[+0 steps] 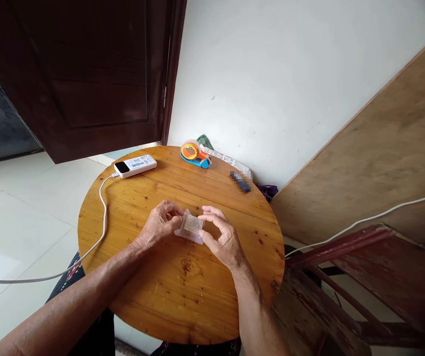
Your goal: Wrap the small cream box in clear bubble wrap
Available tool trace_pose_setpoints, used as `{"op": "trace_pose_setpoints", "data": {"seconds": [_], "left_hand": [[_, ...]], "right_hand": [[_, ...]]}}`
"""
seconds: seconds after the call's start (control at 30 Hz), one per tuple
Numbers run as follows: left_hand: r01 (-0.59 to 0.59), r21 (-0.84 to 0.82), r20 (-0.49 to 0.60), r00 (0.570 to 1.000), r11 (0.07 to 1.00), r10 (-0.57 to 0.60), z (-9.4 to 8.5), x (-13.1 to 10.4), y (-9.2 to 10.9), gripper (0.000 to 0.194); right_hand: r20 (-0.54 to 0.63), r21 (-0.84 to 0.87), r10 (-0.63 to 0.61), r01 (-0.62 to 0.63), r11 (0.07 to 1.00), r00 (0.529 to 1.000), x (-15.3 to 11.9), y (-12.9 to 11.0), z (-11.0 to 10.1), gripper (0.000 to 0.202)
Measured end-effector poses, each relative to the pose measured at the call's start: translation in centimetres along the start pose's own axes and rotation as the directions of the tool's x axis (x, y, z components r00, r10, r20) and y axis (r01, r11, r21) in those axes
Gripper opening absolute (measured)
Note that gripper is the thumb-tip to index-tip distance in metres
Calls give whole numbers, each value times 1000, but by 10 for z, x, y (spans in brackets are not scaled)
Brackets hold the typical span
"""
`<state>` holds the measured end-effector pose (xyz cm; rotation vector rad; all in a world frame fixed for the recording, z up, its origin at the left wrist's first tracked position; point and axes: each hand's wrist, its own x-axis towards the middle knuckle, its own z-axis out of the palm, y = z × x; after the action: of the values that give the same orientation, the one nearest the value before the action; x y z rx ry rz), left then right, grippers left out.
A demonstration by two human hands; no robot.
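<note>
A small clear packet (193, 225) with a pale printed patch is located near the middle of the round worktop (186, 306), its left side pinched by the left hand (162, 221). The right hand (223, 240) is held curved at the packet's right side, thumb and fingers apart; whether it is gripped there cannot be told. Toward the far edge an orange-and-blue tape dispenser (194, 154) is observed; by the far-left edge, a white device (137, 165) with a cable (105, 207) plugged in.

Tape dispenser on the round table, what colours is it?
The tape dispenser is blue and orange, seen best in the head view.
</note>
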<state>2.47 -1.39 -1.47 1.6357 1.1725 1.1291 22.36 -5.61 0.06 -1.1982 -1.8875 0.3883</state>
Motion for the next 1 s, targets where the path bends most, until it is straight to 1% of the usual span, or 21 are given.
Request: {"op": "trace_pose_setpoints", "data": {"seconds": [0.23,0.37,0.5,0.67,0.83,1.0], "left_hand": [[6,29,-11,1000,1000,-6,-2,0,0,15],[16,43,23,1000,999,-17,-2,0,0,15],[-8,54,50,999,999,5,0,-1,1,12],[-30,34,59,998,999,28,3,-1,0,12],[-28,33,60,998,999,26,5,-2,-2,12],[6,14,75,997,1000,-7,6,-4,0,9]], "right_hand": [[17,8,20,-20,1000,1000,0,2,0,29],[15,15,14,-14,1000,1000,1,2,2,27],[1,19,9,-9,1000,1000,2,3,5,24],[-24,10,6,-5,1000,1000,5,3,12,10],[-87,37,62,-59,998,994,15,0,15,12],[-88,63,121,-116,991,989,35,-1,7,14]]}}
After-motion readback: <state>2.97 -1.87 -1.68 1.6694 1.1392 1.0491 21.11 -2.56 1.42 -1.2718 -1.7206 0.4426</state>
